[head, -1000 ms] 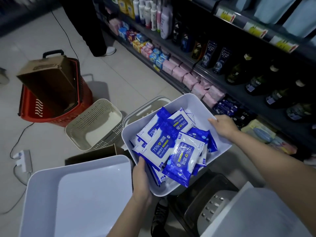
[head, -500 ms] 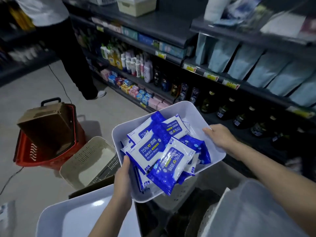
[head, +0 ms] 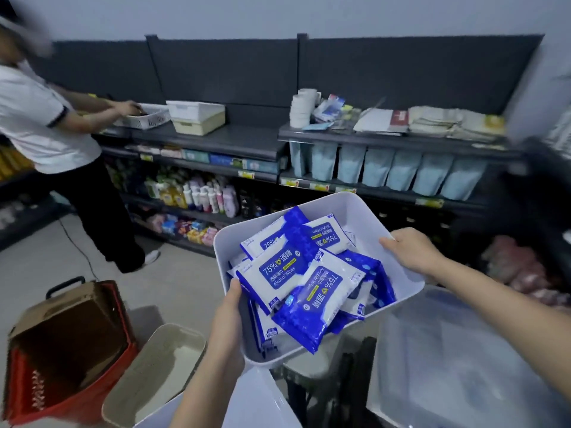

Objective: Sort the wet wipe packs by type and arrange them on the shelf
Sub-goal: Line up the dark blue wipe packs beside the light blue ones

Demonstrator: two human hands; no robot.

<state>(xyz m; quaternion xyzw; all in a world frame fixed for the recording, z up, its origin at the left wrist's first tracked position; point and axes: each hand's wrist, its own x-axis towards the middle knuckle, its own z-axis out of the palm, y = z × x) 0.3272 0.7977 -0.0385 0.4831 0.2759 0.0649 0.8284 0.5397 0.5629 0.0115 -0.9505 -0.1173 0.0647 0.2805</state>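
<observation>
**A bin of wipes held up before the shelves**

I held the white bin [head: 355,205] in both hands, tipped so its near corner sat lowest. My left hand [head: 227,319] gripped the near left rim. The thumb lay hooked over the edge inside, just touching a pack, and the rest of my fingers were hidden under the bin, so I could not tell how they lay. My right hand [head: 411,251] held the far right rim with its fingers pressed together and curled over the edge.

The wet wipe packs [head: 312,291], blue and white, lay heaped loose in the bin, overlapping at all angles. None stood on the shelf [head: 216,140], which ran dark and bare ahead of me at that spot.

Lower rows held bottles [head: 197,194] and pale blue pouches [head: 401,169]. At the left another person [head: 46,125] in a white top reached into a tray on the shelf. On the floor a red basket [head: 61,396] carried an open cardboard box [head: 68,322], with a beige basket [head: 160,366] just beside it. A clear container [head: 463,350] sat below my right arm.
</observation>
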